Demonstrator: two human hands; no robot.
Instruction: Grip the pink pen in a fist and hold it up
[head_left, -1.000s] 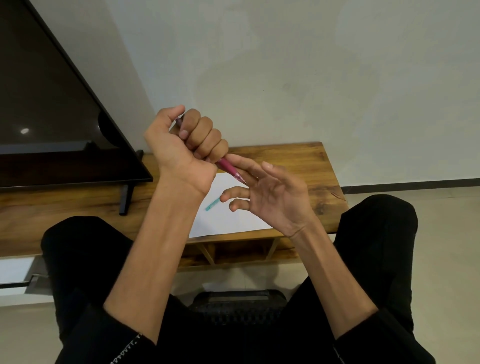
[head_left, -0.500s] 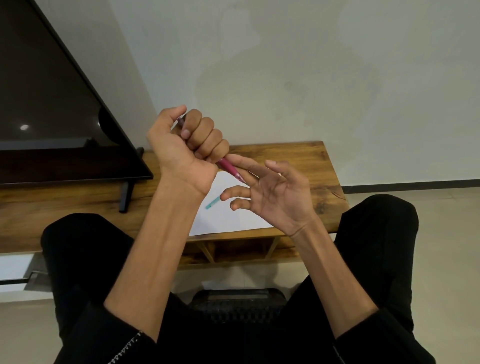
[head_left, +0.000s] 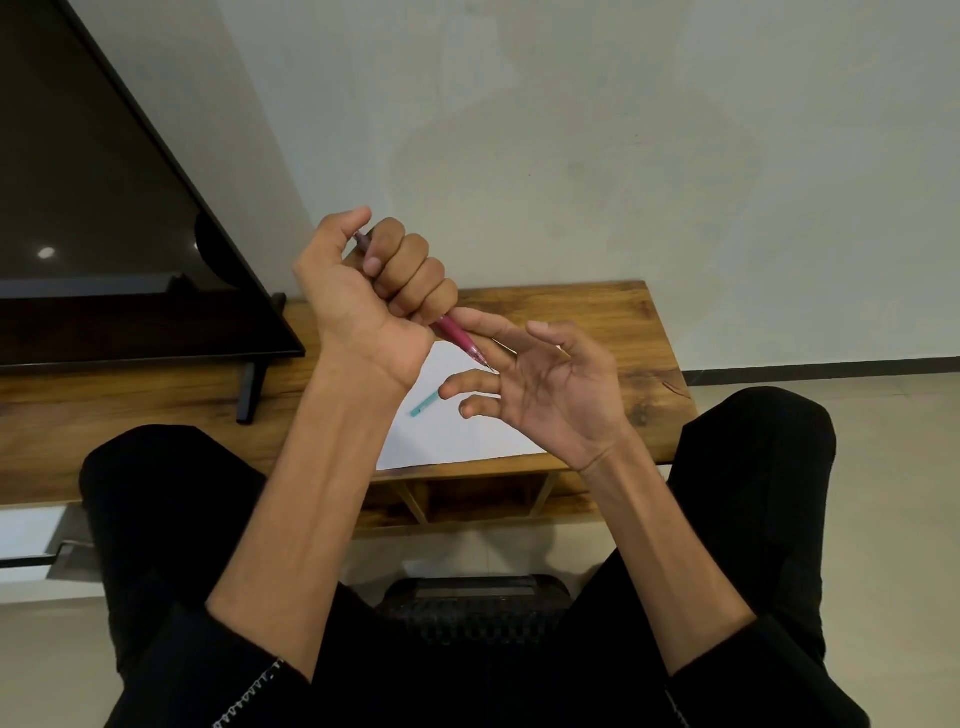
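Overhead, left hand fisted round unmarked pink pen, tip against right hand.

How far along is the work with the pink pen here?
Done: the pink pen is up off the table, and a teal cap lies on the white paper. In hand: the left hand fists the pen, tip at the open right hand. Left: nothing shows on the paper.

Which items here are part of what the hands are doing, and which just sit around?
In use:
left hand, gripping the pink pen
right hand, open at the pen's tip

Lying about:
teal cap
white paper
television
wooden table
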